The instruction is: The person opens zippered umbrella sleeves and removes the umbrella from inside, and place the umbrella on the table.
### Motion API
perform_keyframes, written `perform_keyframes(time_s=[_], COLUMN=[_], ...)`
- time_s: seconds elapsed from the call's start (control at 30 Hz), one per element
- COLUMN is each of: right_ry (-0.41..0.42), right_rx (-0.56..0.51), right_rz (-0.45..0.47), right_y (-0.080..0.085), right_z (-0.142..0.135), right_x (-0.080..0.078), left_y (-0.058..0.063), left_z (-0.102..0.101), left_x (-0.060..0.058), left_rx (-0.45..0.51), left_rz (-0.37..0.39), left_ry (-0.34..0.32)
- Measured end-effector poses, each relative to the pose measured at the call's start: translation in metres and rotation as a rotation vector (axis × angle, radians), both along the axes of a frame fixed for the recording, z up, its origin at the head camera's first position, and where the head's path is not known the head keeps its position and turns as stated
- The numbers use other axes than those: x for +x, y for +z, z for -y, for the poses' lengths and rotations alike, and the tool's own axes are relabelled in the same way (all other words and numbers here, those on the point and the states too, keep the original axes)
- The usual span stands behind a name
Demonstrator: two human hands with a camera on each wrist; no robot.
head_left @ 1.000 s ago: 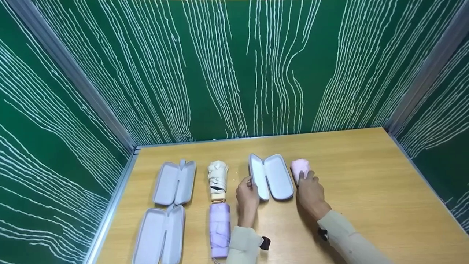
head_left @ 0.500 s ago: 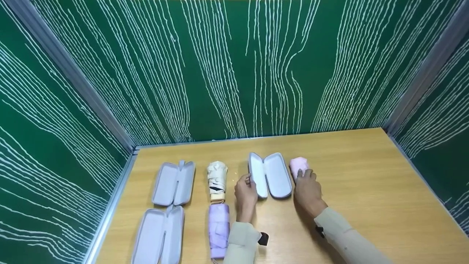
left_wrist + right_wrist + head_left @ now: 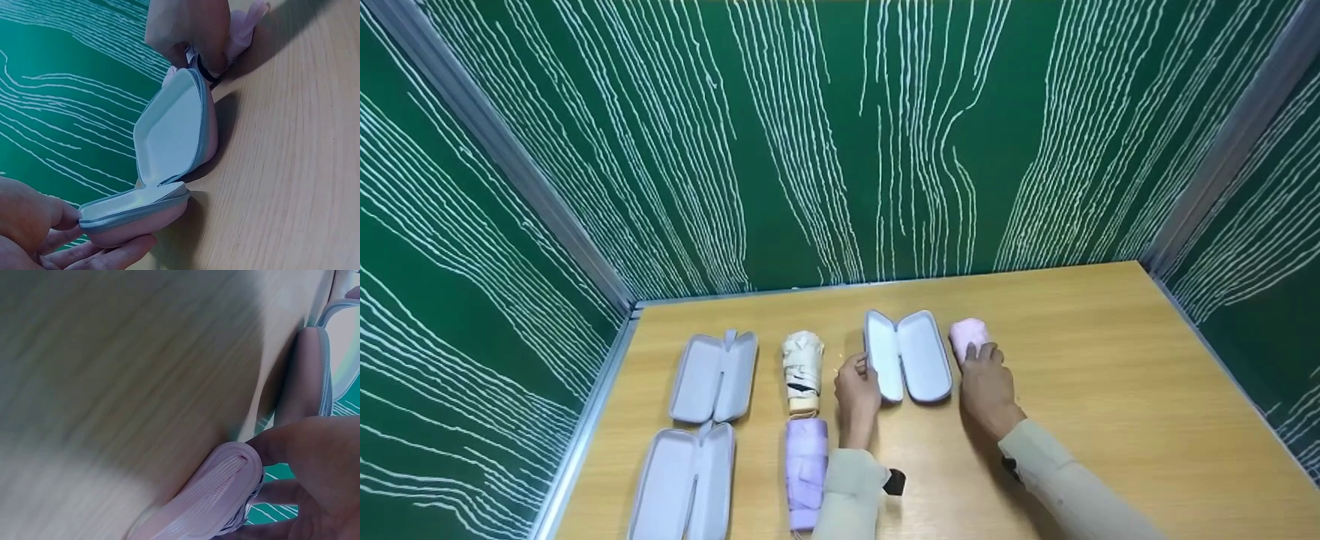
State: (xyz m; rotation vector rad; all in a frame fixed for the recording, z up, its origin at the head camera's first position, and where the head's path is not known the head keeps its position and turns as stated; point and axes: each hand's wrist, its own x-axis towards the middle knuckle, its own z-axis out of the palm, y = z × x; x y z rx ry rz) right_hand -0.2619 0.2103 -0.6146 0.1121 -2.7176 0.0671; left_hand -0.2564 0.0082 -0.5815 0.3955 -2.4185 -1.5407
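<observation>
An open, light grey-lined glasses case [image 3: 926,356] lies spread on the table, its hinge running lengthwise. My left hand [image 3: 857,394] pinches its left half; in the left wrist view the thumb is on the zippered rim and fingers [image 3: 121,254] lie beneath the pinkish shell. To the right of the case, my right hand [image 3: 990,390] grips a folded pink umbrella [image 3: 969,334], whose lower part it covers in the head view. The umbrella's handle end with a strap [image 3: 219,486] shows in the right wrist view, thumb and fingers at its side.
Two more open cases, one far [image 3: 697,379] and one near [image 3: 664,480], lie on the left. Beside them are a folded cream umbrella [image 3: 802,367] and a purple umbrella [image 3: 806,469]. Green walls [image 3: 810,187] with white lines border the wooden table [image 3: 1110,420].
Both hands, the held case and the pink umbrella appear slightly farther up and left in the head view, which itself has drifted a little. Both holds look the same.
</observation>
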Motion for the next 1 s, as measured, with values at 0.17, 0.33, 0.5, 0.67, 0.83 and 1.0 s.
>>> perform_keyframes(time_s=[0.17, 0.33, 0.5, 0.67, 0.83, 1.0], right_ry=[-0.004, 0.000, 0.002, 0.014, 0.026, 0.050], right_rx=[0.005, 0.002, 0.024, 0.068, 0.059, 0.027], right_rz=[0.015, -0.011, -0.002, 0.000, -0.021, -0.067], right_y=[0.0010, 0.0018, 0.0011, 0.0000, -0.0004, 0.0014], right_z=[-0.0001, 0.0006, 0.0000, -0.0009, -0.0009, -0.0003], right_x=[-0.0027, -0.0032, -0.0026, -0.0024, -0.0022, -0.0016], left_y=[-0.0013, -0.0043, -0.0062, -0.0082, -0.0090, -0.0078], left_z=[0.0022, 0.0041, 0.0043, 0.0023, 0.0006, 0.0021], left_x=[-0.0013, -0.0020, -0.0009, 0.0020, 0.0051, 0.0080], left_rx=[-0.002, -0.002, -0.008, -0.026, -0.022, -0.033], left_rz=[0.000, 0.005, 0.001, 0.019, 0.048, 0.055], left_ry=[0.015, 0.024, 0.025, 0.029, 0.031, 0.049])
